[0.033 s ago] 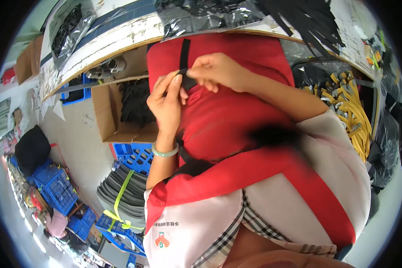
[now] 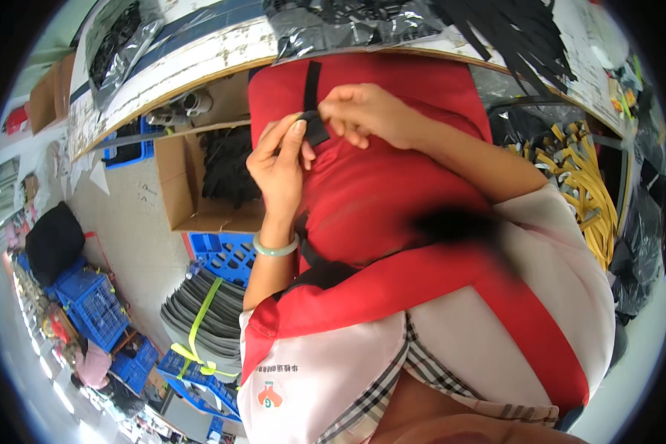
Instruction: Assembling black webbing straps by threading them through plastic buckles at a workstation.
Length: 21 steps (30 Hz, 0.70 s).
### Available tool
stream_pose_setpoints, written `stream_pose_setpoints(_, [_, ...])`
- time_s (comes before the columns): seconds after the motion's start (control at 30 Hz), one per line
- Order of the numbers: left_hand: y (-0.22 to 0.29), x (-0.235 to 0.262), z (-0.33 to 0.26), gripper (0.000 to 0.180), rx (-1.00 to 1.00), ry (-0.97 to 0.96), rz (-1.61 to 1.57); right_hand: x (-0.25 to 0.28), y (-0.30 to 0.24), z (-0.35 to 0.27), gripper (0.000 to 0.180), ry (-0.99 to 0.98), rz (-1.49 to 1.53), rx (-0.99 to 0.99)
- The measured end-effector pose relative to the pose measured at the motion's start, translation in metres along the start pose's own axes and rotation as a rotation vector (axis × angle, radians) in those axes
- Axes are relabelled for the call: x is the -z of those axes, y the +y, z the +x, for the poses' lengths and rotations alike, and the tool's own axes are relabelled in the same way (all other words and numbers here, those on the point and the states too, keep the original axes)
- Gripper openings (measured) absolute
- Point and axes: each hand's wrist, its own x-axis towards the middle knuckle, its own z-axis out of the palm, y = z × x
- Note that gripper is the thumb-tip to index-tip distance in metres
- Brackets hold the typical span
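My left hand (image 2: 280, 152) is closed in a pinch on a short black fabric strip (image 2: 316, 130), which bends over at the thumb and hangs down a little. Close at the strip's right side, my right hand (image 2: 366, 115) has its fingers curled and its thumb and forefinger tips meeting the strip's upper edge. Those fingertips partly hide their own grip. A narrow black band (image 2: 312, 85) runs up from the hands across the red apron (image 2: 392, 177) on my lap; whether it joins the held strip I cannot tell.
Ahead, a worn white table (image 2: 237, 52) carries plastic bags of black pieces and loose black strips (image 2: 518, 44). An open cardboard box (image 2: 177, 181) with black pieces stands left. Bundled dark strips (image 2: 207, 314) sit near blue crates (image 2: 92, 307). Yellow strips (image 2: 592, 200) hang at right.
My right fingers have eased slightly right and up, so more of the black strip shows between the hands. The whole view has shifted a little.
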Motion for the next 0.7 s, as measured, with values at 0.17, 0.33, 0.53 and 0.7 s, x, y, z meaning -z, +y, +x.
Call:
stream_pose_setpoints(0.17, [0.008, 0.005, -0.005, 0.014, 0.003, -0.091, 0.031, 0.004, -0.002, 0.006, 0.023, -0.247, 0.173, -0.162])
stream_pose_setpoints(0.33, [0.046, 0.06, -0.025, 0.01, 0.205, -0.157, 0.076, 0.008, -0.003, 0.012, 0.018, 0.014, -0.228, 0.189])
stream_pose_setpoints(0.53, [0.065, 0.209, -0.041, 0.025, 0.006, 0.55, -0.162, 0.112, -0.063, -0.009, 0.018, 0.77, -0.997, 0.668])
stream_pose_setpoints(0.7, [-0.011, 0.24, -0.028, 0.029, 0.313, 0.605, -0.956, 0.151, -0.085, -0.015, 0.018, 1.144, -1.516, 0.62])
